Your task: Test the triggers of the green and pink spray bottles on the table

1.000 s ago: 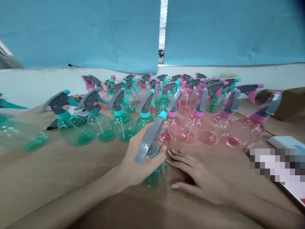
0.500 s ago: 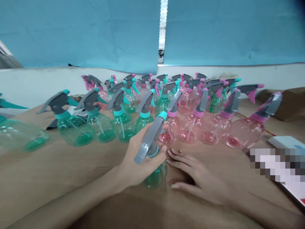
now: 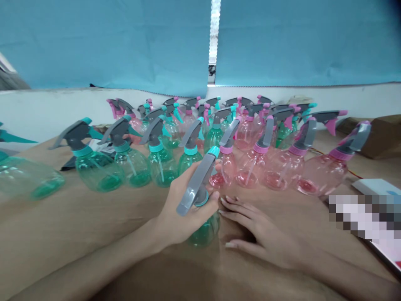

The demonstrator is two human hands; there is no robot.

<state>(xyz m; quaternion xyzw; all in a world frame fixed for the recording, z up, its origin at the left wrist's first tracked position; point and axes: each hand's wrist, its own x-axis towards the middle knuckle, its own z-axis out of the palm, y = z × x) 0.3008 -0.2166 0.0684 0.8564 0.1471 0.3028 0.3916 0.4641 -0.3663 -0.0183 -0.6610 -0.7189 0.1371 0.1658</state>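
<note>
Almost nothing has shifted since the earlier frame: a teal-collared spray bottle (image 3: 205,232) is still gripped in the left hand (image 3: 184,213), its middle hidden by the fingers. The open right hand (image 3: 260,234) is laid flat just beside it on a brown table covering (image 3: 62,217). Pink and green spray bottles (image 3: 247,175) are ranked beyond, and a pixelated patch (image 3: 363,217) leaves the lower-right object unreadable.

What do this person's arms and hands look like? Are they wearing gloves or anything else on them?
The left hand and right hand are both bare, with no gloves. The left forearm and right forearm show no sleeves, and no watch or bracelet is visible. The fingers are slender, with long, neatly shaped fingernails.
</note>
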